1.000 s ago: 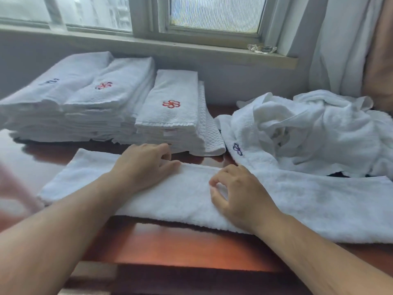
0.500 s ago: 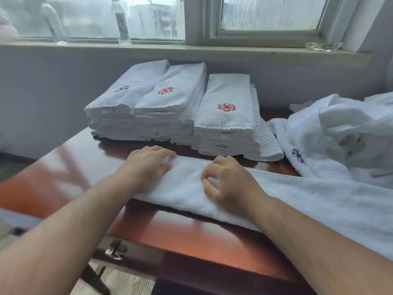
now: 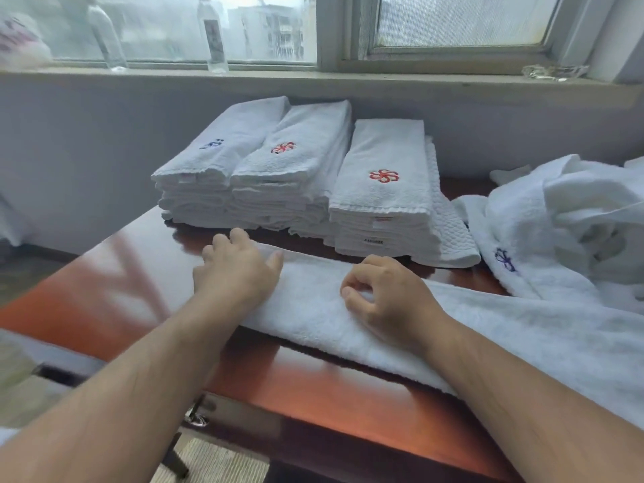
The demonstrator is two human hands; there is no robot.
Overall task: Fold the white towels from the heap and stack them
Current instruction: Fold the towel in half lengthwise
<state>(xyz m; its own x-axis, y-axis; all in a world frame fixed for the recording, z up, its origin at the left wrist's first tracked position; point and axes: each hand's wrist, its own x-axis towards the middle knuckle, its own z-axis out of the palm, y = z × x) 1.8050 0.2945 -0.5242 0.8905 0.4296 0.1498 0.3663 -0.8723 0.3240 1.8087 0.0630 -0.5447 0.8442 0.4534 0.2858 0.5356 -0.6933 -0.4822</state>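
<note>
A long white towel [image 3: 505,329], folded into a narrow strip, lies across the red-brown table [image 3: 313,388]. My left hand [image 3: 240,270] sits at the strip's left end, its fingers curled over that end and its thumb on top. My right hand [image 3: 386,294] is a little further right on the same strip, fingers curled and pinching the cloth. Behind the strip stand three stacks of folded towels: a right stack [image 3: 380,190], a middle stack [image 3: 296,158] and a left stack [image 3: 216,155]. The heap of unfolded towels [image 3: 557,231] lies at the right.
A wall and a windowsill run just behind the stacks. On the sill stand two clear bottles [image 3: 212,33] and a glass dish [image 3: 554,71]. The table's left corner and front edge are close, with floor and a drawer handle [image 3: 195,416] below.
My left hand has slid leftward along the strip to its end and its fingers have curled over it. My right hand has stayed in place. The view has swung left.
</note>
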